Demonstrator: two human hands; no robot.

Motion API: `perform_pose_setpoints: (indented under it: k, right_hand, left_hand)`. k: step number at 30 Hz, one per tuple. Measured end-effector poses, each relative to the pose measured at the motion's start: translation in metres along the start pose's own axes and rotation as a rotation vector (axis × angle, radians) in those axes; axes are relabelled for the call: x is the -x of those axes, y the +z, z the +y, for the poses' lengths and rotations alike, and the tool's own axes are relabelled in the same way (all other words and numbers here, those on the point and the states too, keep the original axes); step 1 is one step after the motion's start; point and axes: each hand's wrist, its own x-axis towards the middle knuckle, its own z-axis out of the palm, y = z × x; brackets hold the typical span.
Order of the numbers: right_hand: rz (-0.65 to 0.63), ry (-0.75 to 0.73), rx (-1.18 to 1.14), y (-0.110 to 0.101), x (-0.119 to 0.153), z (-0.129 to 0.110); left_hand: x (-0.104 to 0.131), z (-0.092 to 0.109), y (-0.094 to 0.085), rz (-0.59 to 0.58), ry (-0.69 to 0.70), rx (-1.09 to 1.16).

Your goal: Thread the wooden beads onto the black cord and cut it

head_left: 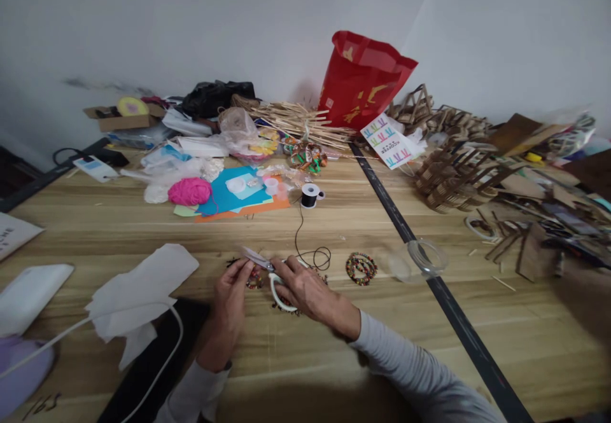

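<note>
White-handled scissors (278, 297) are gripped in my right hand (305, 288), their blades pointing left toward my left hand (231, 294). The fingertips of my left hand are pinched together near the blades; what they hold is too small to make out. A small beaded bracelet (254, 278) hangs or lies just beside those fingertips. More beads show under and around the scissors, partly hidden by my right hand. To the right lies a pile of colourful beaded bracelets (361, 268). Black cord (300, 232) runs from a spool (310, 196) down to loops near my right hand.
Clear tape rolls (426, 258) lie at the right by a dark strip (396, 213). Pink yarn (189, 191), coloured sheets (233, 195) and a red bag (365, 83) stand farther back. Woven baskets (453, 175) crowd the right; white paper (138, 289) and a cable lie left.
</note>
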Motion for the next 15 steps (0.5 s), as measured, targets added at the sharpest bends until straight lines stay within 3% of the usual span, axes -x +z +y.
perform_pose_setpoints:
  k: [8, 15]
  right_hand:
    - [0.084, 0.004, -0.254, -0.031, 0.006, 0.004]
    - [-0.003, 0.070, -0.027, -0.043, 0.029, -0.001]
  left_hand:
    - [0.001, 0.017, 0.001, 0.196, 0.055, 0.124]
    - [0.003, 0.032, -0.006, 0.294, 0.279, 0.126]
